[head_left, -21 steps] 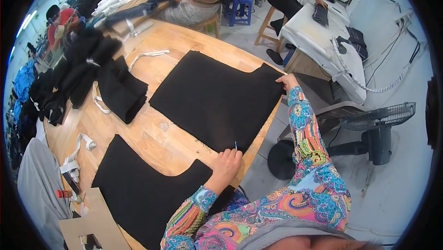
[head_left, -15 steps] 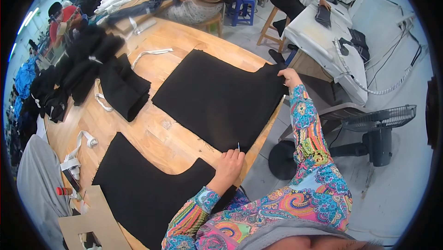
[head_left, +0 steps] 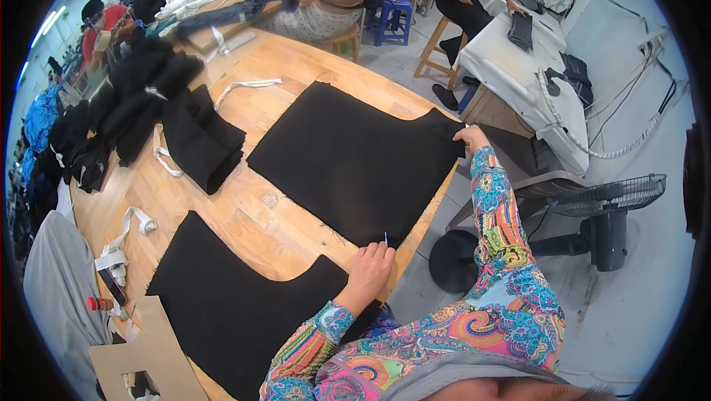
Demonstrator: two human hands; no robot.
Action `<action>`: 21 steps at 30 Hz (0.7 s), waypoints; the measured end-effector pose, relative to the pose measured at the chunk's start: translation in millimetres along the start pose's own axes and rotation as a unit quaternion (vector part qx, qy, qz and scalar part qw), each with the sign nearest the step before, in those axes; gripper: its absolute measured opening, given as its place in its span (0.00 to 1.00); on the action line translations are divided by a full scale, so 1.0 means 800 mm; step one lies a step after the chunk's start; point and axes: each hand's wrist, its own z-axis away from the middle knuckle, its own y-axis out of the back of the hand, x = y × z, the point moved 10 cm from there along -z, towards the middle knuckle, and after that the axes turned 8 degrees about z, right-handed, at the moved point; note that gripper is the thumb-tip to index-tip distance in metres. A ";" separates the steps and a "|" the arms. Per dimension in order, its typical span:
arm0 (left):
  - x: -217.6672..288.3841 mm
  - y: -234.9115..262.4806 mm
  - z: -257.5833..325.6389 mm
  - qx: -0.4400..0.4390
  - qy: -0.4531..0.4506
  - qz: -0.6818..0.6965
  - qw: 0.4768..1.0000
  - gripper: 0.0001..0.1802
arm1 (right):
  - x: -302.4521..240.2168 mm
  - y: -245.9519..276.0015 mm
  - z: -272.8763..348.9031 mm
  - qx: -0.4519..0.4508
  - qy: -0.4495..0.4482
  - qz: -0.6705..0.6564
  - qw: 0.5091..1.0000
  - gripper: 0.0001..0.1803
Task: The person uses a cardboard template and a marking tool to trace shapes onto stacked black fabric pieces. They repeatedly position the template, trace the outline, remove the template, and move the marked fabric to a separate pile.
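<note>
A black cut fabric panel [head_left: 355, 160] lies flat on the wooden table, its right end reaching past the table edge. At that right end my right hand [head_left: 472, 136] pinches the cloth's corner. My left hand [head_left: 370, 271] is closed at the panel's near edge, and a thin, pen-like tool [head_left: 386, 239] pokes up from its fingers. What kind of tool it is cannot be made out, as the hand hides most of it. Beneath my left wrist lies a second black fabric panel [head_left: 244, 305] with a curved cutout along its upper side.
Tied black fabric bundles [head_left: 148, 105] are heaped at left, near white fabric strips [head_left: 133, 231]. A brown cardboard template [head_left: 152, 349] overlaps the near left panel. A fan [head_left: 611, 216] and a grey chair [head_left: 533, 186] stand right of the table [head_left: 274, 216]. Other people work beyond.
My right hand has shifted slightly, still on the panel's corner. My left hand stays nearly in place. At the far right table, a co-worker's second hand has come into sight.
</note>
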 end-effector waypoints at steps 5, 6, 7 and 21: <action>-0.003 -0.008 0.001 -0.042 0.028 0.013 0.999 0.06 | -0.034 -0.011 0.006 -0.022 0.088 0.136 0.987 0.20; 0.005 -0.009 -0.004 -0.038 0.012 0.021 0.999 0.07 | -0.036 -0.005 0.000 -0.038 0.154 0.134 0.978 0.22; 0.002 -0.006 -0.001 -0.036 0.016 0.016 0.999 0.07 | -0.072 -0.032 0.028 -0.075 0.230 0.130 0.962 0.25; 0.004 -0.002 0.000 -0.027 0.006 0.031 0.999 0.08 | -0.076 -0.048 0.131 0.097 0.326 0.049 0.939 0.13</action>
